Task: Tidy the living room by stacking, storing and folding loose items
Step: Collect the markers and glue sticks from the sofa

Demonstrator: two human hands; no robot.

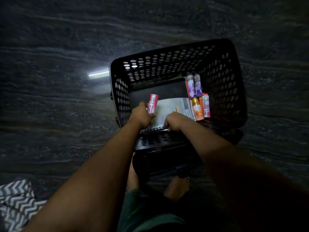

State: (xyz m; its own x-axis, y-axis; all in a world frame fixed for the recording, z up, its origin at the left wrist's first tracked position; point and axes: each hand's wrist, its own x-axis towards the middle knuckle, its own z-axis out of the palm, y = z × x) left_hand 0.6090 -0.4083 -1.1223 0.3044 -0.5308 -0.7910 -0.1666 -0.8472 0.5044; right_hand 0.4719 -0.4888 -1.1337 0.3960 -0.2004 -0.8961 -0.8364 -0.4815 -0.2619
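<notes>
A black perforated plastic basket [167,61] stands on the dark floor in front of me. Both my hands reach into it. My left hand [142,114] grips a pink spray can [153,103] near the basket's left wall. My right hand [173,122] has its fingers curled on the near edge of a white spiral-bound book [168,109] lying on the basket's bottom. Along the right wall lie two purple cans [194,87], an orange bottle [197,108] and another pink can [206,106].
The dark stone floor [58,106] surrounds the basket, with a bright light reflection [98,74] to its left. A grey-and-white zigzag cloth [16,201] lies at the lower left. My bare foot [177,188] stands just behind the basket.
</notes>
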